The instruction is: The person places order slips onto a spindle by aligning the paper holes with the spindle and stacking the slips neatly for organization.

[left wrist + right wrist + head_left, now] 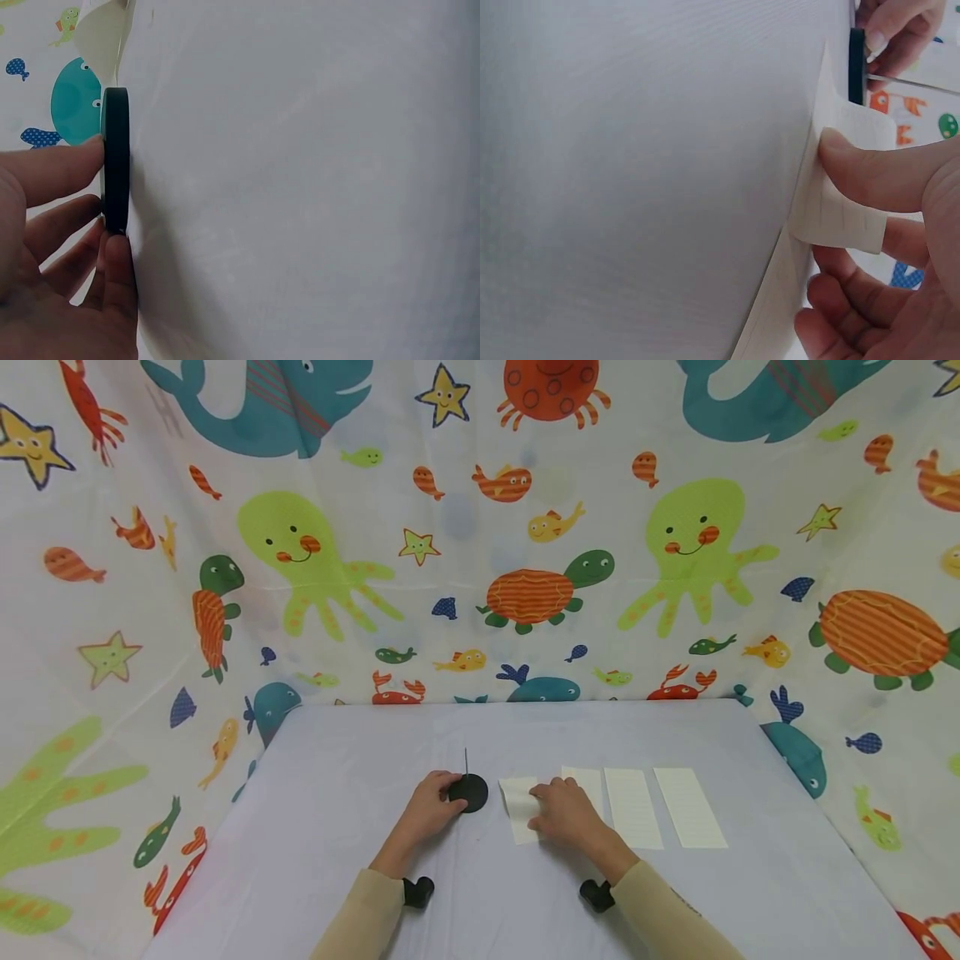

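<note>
My left hand (429, 810) pinches the rim of a black disc (472, 795) with an upright spike (466, 762); just right, my right hand (570, 814) pinches a bent paper (519, 806), left of three sheets (633, 808).

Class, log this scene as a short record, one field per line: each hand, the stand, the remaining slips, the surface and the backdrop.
Left hand: grips the rim of the black round base
Right hand: pinches the leftmost paper slip, bent up off the table
Stand: thin upright spike on the base, no paper on it
Other slips: three, right of the pinched one
Surface: white table
Backdrop: curtain printed with sea animals
</note>
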`<state>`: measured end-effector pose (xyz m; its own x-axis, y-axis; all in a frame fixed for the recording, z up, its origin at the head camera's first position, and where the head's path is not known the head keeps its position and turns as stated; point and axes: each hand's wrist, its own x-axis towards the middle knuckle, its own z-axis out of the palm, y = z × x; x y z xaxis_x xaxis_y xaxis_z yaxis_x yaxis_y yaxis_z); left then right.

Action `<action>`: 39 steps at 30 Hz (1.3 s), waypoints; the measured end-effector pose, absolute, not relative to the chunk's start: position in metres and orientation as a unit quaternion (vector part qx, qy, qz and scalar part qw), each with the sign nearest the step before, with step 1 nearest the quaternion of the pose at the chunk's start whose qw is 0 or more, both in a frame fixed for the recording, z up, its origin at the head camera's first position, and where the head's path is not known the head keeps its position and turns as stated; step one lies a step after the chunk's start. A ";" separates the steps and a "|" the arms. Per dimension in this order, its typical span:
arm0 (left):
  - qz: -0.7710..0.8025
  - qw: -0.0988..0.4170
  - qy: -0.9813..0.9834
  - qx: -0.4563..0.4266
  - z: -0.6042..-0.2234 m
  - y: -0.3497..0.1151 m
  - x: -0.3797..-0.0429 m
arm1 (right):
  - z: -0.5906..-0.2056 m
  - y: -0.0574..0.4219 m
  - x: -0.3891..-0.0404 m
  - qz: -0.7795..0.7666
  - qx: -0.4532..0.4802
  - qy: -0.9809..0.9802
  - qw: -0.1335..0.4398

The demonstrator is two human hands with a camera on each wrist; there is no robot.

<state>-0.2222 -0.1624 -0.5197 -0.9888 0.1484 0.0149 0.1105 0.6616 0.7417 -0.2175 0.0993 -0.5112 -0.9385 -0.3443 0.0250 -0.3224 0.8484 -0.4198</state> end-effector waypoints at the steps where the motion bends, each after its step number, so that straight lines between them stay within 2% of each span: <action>1: 0.406 0.024 0.911 0.069 -0.520 -0.162 -0.222 | -0.511 0.099 -0.218 -0.224 -0.166 0.960 0.034; 9: 0.403 0.027 0.912 0.065 -0.522 -0.162 -0.222 | -0.504 0.098 -0.216 -0.302 -0.132 0.941 0.073; 16: 0.404 0.023 0.912 0.064 -0.520 -0.162 -0.221 | -0.506 0.097 -0.215 -0.354 -0.117 0.925 0.081; 24: 0.393 0.026 0.917 0.062 -0.523 -0.161 -0.224 | -0.508 0.097 -0.215 -0.403 -0.096 0.909 0.047; 39: 0.392 0.015 0.916 0.078 -0.524 -0.162 -0.222 | -0.510 0.101 -0.213 -0.475 -0.064 0.878 0.024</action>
